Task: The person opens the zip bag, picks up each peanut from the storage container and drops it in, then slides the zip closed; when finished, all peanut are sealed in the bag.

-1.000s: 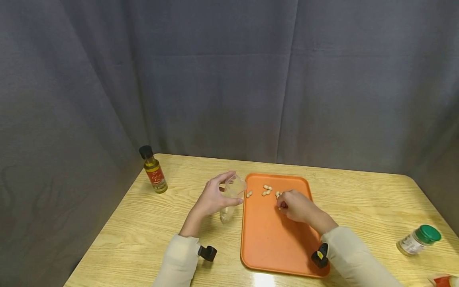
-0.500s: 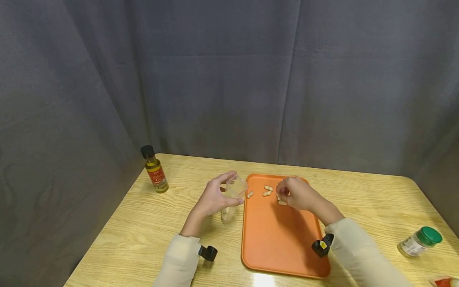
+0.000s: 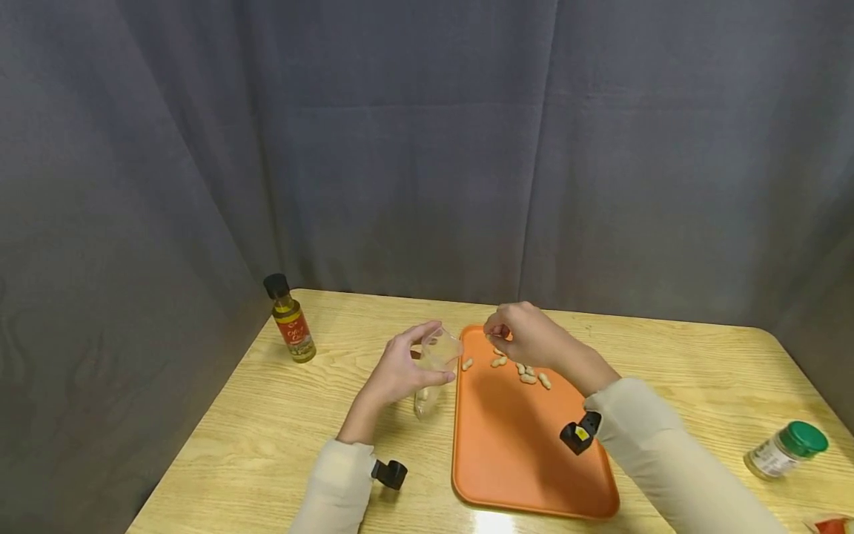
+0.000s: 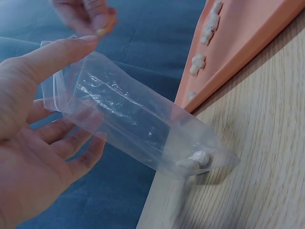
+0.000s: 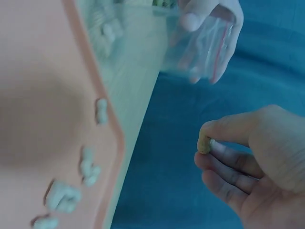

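Observation:
My left hand (image 3: 400,367) grips a clear zip bag (image 4: 124,109) near its mouth, thumb on one side and fingers on the other. The mouth is spread apart and faces the tray. A couple of peanuts (image 4: 200,157) lie in the bag's bottom corner, low by the table. Between thumb and fingertips, my right hand (image 3: 527,334) pinches one peanut (image 5: 204,144), above the far left part of the orange tray (image 3: 500,460). Several unshelled peanuts (image 3: 528,378) lie scattered on the tray's far half, one of them (image 3: 467,364) by its left rim.
An olive oil bottle (image 3: 293,326) with a black cap stands at the table's far left. On the right is a spice jar (image 3: 786,449) with a green lid, and a red packet (image 3: 830,526) shows at the bottom right corner. A grey curtain (image 3: 400,148) hangs behind the table.
My right hand has lifted from the peanuts and moved left toward the bag with a peanut, uncovering others on the tray. My left hand and the bag have hardly moved.

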The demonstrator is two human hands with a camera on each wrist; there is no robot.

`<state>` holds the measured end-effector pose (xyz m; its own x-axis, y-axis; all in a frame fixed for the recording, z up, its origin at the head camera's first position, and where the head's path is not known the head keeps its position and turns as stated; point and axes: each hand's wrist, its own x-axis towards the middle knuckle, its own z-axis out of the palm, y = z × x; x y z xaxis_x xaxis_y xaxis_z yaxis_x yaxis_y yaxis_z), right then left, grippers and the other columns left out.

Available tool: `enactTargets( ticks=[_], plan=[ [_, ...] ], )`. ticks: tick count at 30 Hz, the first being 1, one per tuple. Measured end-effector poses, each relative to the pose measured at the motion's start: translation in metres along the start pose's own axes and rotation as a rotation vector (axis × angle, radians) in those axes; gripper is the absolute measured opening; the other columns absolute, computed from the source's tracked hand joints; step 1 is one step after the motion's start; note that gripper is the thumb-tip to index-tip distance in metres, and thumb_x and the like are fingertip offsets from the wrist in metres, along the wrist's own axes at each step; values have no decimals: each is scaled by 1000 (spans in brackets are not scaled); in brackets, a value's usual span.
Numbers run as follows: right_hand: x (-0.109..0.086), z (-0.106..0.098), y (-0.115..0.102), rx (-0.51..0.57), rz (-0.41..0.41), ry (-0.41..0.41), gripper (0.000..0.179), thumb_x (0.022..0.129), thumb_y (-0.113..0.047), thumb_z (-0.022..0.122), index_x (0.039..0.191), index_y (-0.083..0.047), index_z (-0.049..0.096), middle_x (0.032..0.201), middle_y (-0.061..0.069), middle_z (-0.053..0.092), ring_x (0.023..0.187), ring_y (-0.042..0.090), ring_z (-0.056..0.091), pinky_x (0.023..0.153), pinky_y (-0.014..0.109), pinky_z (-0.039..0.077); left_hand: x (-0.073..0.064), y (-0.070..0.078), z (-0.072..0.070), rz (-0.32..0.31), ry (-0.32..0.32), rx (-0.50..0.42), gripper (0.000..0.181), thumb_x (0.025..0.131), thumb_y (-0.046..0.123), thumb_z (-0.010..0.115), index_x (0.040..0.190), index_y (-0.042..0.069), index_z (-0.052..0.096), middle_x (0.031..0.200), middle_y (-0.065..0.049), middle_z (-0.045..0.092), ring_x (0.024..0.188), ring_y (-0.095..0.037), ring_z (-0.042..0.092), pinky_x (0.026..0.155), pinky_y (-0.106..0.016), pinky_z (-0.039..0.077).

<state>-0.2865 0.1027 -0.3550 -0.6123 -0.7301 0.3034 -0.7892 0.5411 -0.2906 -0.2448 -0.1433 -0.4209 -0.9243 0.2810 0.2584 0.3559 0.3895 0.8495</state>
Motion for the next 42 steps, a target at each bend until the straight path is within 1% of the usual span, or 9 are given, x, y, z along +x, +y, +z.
enactTargets(
  ticks=[3,8,11,18,22,29,33,37,42],
  plan=[
    [8,2,-10,-12,-36,15,10,87,3,71,92,-4,76,84,3,68,74,15,63,67,29,54,-1,0,0,-3,0,1,80,76,18,87,147,11,49,136,-3,58,120,-22,54,95,-44,47],
    [22,5,-24,-11,-97,49,10,85,4,72,90,-5,75,82,2,66,74,18,63,67,30,54,1,0,-1,22,-2,-16,81,77,19,87,147,9,48,137,-10,57,121,-29,53,96,-50,46],
    [29,6,-30,4,-114,44,11,85,4,72,91,-5,75,82,2,65,75,18,63,68,29,54,2,0,0,34,-9,-33,81,77,19,87,147,9,47,137,-12,57,121,-31,52,96,-53,46],
    [34,8,-37,43,-81,4,17,87,2,72,102,-2,77,86,2,67,76,15,62,68,27,54,4,0,6,38,-15,-29,81,76,19,87,147,10,49,138,-4,55,119,-26,52,95,-51,47],
    [33,9,-37,50,-81,2,17,86,3,71,100,-4,78,86,0,68,75,13,62,68,28,54,5,2,8,48,-15,-35,80,76,19,87,146,12,50,136,-4,57,119,-28,51,95,-51,47],
    [34,10,-39,86,-90,4,15,86,3,72,100,-2,77,89,4,70,78,14,65,70,27,55,7,5,8,35,-12,-33,80,75,18,88,146,14,50,139,-2,56,119,-22,51,94,-46,48],
    [35,10,-41,82,-79,-2,16,85,3,72,100,-2,78,89,3,69,79,14,65,71,28,55,7,6,8,24,-15,-53,82,75,13,87,147,11,48,142,-6,54,123,-26,49,95,-49,47],
    [35,11,-42,79,-77,0,16,85,2,73,99,-3,78,88,2,69,79,14,65,72,29,56,7,6,9,34,-18,-67,83,75,10,87,147,8,48,143,-9,53,126,-31,48,97,-53,45],
    [34,11,-42,77,-81,5,16,85,2,73,99,-3,78,88,3,69,79,14,65,72,29,56,7,6,8,38,-21,-44,80,75,16,88,146,12,50,141,-4,55,124,-25,50,95,-48,47]
  ],
)
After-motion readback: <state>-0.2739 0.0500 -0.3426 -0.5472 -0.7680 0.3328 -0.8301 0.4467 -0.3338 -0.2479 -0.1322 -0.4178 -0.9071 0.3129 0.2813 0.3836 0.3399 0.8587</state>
